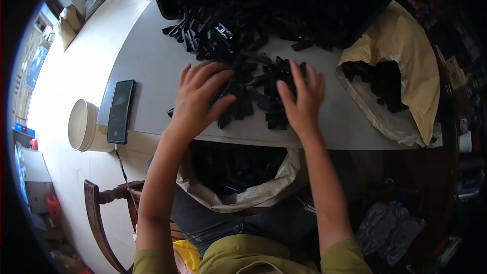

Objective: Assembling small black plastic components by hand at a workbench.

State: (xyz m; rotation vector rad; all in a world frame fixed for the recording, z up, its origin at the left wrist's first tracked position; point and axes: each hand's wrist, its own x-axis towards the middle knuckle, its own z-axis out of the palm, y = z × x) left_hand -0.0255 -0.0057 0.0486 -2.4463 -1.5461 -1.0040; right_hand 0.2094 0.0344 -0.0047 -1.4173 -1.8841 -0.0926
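Small black glossy plastic pieces (244, 104) lie in a loose cluster on the grey tabletop, between my two hands. My left hand (198, 96) rests at the cluster's left side, fingers spread and thumb pointing inward. On the opposite side, my right hand (304, 104) has its fingers apart, its thumb and fingertips beside the pieces. Neither hand grips a piece that I can see. A bigger heap of the same pieces (215, 35) spreads behind, out of a large dark container (160, 0). Below the table's front edge, an open pale woven sack (243, 200) at my lap holds more black pieces.
At the right of the table, a tan sack (411, 45) lies open with black pieces inside. A phone (120, 111) with a cable plugged in lies at the left edge, next to a cream bucket (83, 124). A wooden chair (96, 213) stands at lower left.
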